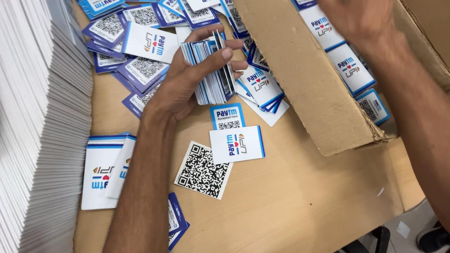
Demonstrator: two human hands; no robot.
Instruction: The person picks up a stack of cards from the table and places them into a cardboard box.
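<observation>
**Squaring a stack of cards over a crowded bench**

Pale wood bench [276, 214] carries a wide scatter of small blue-and-white cards [146, 68], some showing a square code face, some a printed logo face, with a long leaning row of white envelopes or sleeves [27, 160] along the left edge. The left hand [188, 81] is closed around a thick stack of cards [210, 71], held on edge with the thumb across the top and the fingers curled behind. The right hand [358, 6] hovers over an open cardboard box [296, 71] with more cards beside it; motion blur hides its fingers, so whether its grip holds a card cannot be told. Judging from this, the stack would keep best if the left thumb pressed the edges flush before each new card joins, all faces turned one way, and loose cards such as the code card [203, 171] were lifted singly.
</observation>
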